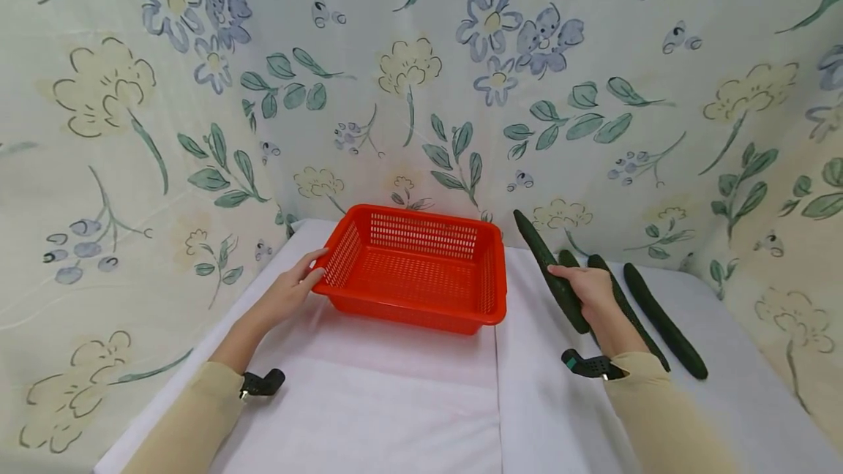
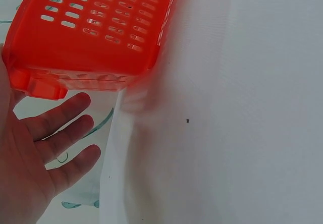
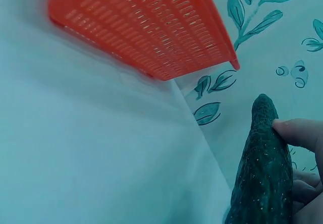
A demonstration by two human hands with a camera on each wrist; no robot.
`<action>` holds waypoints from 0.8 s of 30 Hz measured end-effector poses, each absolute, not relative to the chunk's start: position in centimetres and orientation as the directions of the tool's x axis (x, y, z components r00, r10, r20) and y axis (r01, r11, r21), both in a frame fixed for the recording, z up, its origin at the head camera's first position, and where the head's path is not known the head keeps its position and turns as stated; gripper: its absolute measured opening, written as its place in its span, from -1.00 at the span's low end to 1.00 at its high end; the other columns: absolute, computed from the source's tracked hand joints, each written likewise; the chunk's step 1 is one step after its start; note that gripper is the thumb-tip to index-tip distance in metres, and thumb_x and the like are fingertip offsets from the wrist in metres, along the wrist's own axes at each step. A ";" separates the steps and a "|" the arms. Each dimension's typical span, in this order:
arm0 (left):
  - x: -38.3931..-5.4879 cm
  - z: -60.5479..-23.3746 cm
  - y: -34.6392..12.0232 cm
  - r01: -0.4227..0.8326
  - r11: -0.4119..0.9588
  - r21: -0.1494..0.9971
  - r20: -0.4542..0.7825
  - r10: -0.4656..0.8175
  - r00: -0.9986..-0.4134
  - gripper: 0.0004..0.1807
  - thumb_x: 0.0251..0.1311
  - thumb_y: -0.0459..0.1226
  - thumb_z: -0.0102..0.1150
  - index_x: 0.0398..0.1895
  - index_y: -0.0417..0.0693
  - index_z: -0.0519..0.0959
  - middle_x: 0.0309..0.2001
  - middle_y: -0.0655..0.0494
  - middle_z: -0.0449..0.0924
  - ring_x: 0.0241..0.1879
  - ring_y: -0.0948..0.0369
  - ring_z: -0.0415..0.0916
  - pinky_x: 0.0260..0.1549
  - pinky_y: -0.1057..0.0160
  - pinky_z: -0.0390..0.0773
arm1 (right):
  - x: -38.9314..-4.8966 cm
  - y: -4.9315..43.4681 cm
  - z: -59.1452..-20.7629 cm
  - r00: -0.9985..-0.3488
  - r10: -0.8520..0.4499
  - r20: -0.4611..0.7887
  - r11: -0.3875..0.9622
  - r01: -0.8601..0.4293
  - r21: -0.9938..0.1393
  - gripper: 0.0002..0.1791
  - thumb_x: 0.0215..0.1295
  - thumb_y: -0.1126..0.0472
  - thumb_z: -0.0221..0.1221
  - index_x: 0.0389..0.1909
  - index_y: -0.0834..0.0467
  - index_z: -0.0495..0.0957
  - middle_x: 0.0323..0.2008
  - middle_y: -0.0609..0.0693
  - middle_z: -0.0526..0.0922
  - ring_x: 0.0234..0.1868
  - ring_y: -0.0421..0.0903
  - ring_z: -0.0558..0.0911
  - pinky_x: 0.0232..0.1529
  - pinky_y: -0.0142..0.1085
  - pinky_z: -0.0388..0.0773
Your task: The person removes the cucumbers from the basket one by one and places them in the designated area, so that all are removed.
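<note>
A red plastic basket (image 1: 408, 311) with slotted walls stands on the white cloth, its inside bare. My left hand (image 1: 285, 298) pinches its left rim; in the left wrist view the other fingers (image 2: 68, 171) spread below the rim, and the thumb is mostly hidden. To the right of the basket, my right hand (image 1: 593, 292) grips a long dark green cucumber (image 1: 541, 251) by its middle, raised at a slant. In the right wrist view the thumb or a finger presses on this bumpy cucumber (image 3: 265, 173), apart from the basket.
On the right side of the table lie more cucumbers: one at the far right (image 1: 665, 322), one beside it (image 1: 602, 263) partly under my right arm, and one (image 1: 568, 258) mostly hidden behind my hand. A floral curtain (image 1: 408, 93) closes off the back and sides.
</note>
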State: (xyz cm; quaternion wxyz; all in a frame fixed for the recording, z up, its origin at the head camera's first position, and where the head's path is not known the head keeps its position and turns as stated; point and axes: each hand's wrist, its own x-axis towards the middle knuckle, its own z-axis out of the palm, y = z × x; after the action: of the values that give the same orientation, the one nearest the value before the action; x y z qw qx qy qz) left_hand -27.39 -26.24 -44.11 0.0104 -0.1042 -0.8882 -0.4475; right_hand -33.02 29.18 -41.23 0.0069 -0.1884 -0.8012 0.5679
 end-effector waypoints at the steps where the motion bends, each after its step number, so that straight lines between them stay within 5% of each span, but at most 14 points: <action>1: -27.4 -44.2 -26.2 0.198 0.578 0.792 0.115 0.179 -0.977 -0.40 0.55 0.04 -0.14 0.58 0.39 0.07 0.36 -0.09 0.46 0.32 -0.14 0.42 0.20 -0.28 0.46 | -32.9 29.2 -41.7 -0.924 0.322 -0.206 0.293 0.304 -0.907 -0.28 0.18 -0.10 0.41 0.18 0.34 0.53 -0.07 0.07 0.57 -0.27 -0.13 0.61 -0.37 -0.37 0.60; 10: -27.5 -44.5 -26.0 0.216 0.564 0.797 0.131 0.189 -0.973 -0.40 0.55 0.03 -0.14 0.59 0.37 0.07 0.33 -0.09 0.48 0.30 -0.12 0.44 0.20 -0.28 0.46 | -31.8 29.4 -44.6 -0.920 0.381 -0.094 0.566 0.313 -0.763 -0.34 0.22 -0.11 0.34 0.02 0.43 0.61 0.20 0.39 0.48 0.10 0.21 0.45 0.12 0.10 0.47; 19: -27.4 -44.6 -26.0 0.191 0.570 0.799 0.106 0.179 -0.978 -0.39 0.55 0.06 -0.16 0.59 0.39 0.03 0.34 -0.10 0.47 0.31 -0.13 0.42 0.21 -0.29 0.44 | -31.2 29.6 -45.4 -0.935 0.352 0.039 0.789 0.274 -0.550 -0.44 0.20 -0.17 0.30 -0.34 0.33 0.73 -0.22 0.30 0.72 -0.33 0.10 0.57 -0.42 -0.16 0.44; 24: -27.3 -44.4 -26.0 0.186 0.569 0.801 0.096 0.184 -0.978 -0.38 0.55 0.05 -0.16 0.60 0.38 0.03 0.36 -0.11 0.44 0.30 -0.12 0.42 0.21 -0.28 0.45 | -30.6 29.5 -45.0 -0.944 0.328 0.026 0.797 0.262 -0.543 -0.42 0.20 -0.19 0.30 -0.27 0.34 0.72 -0.26 0.26 0.72 -0.39 0.05 0.55 -0.49 -0.22 0.39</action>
State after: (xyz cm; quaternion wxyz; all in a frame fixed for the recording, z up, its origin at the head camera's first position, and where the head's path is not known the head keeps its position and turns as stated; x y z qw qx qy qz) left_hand -27.31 -26.04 -44.45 0.0009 -0.1043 -0.8856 -0.4525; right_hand -30.61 29.45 -45.05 0.0596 -0.1560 -0.9461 0.2774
